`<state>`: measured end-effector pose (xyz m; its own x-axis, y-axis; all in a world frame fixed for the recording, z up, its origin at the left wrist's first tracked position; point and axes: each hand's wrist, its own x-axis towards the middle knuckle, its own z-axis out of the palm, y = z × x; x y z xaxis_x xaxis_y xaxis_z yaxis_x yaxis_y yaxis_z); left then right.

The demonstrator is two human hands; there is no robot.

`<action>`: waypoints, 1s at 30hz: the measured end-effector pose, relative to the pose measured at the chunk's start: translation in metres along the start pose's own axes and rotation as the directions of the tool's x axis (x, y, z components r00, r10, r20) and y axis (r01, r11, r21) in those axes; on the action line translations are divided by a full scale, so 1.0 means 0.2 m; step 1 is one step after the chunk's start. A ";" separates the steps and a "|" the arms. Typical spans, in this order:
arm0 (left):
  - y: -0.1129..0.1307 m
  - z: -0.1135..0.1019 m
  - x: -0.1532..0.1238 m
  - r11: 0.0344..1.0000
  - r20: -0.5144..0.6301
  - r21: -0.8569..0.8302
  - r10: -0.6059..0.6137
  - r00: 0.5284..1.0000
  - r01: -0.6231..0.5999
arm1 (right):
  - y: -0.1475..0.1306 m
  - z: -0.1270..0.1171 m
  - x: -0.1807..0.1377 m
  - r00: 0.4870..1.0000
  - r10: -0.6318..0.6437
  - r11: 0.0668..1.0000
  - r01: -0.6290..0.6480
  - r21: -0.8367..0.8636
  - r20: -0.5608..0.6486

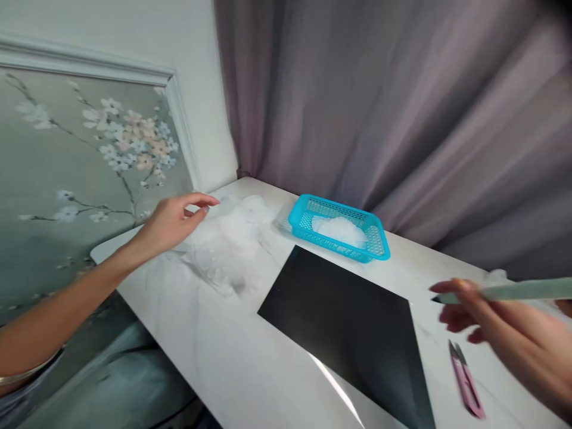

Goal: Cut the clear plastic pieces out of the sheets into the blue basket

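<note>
My left hand (pixel 172 221) hovers at the near left edge of a clear plastic bag (pixel 218 268) with white fluffy material (pixel 239 226) in or under it. Its thumb and forefinger are slightly apart, and I see nothing held between them. At the right, my right hand (pixel 487 316) grips a pale green pen (pixel 522 291), its dark tip pointing left. The pen lies nearly level above the table, close to pink thread snips (pixel 465 381). Between my hands lies a flat black sheet (pixel 346 328).
Behind the black sheet stands a blue plastic basket (pixel 379 238) holding white material (pixel 340 230). The white marbled table (pixel 214 339) meets a grey-purple curtain (pixel 357 107) at the back. A framed flower panel (pixel 107 149) rises on the left.
</note>
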<state>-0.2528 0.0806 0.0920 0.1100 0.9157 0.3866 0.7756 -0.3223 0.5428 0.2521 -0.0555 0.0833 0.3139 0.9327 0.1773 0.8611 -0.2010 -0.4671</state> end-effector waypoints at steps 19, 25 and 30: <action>-0.21 -0.01 0.26 0.884 -0.017 0.466 -0.022 1.000 0.028 | -0.38 0.26 -0.02 0.951 -0.128 0.936 0.022 0.351 0.281; 0.18 -0.15 0.27 0.868 -0.120 0.476 0.220 0.968 -0.138 | -0.46 0.28 -0.02 0.960 -0.181 0.857 0.046 0.513 0.215; 0.65 -0.17 0.15 0.866 -0.070 0.392 0.366 0.928 -0.311 | -0.60 0.34 0.01 0.942 -0.267 0.763 0.078 0.642 0.203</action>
<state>-0.1684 0.0581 0.1994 0.3421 0.7150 0.6097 0.8807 -0.4702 0.0573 0.1227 -0.0087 0.0811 -0.0155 0.9931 0.1163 0.4245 0.1118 -0.8985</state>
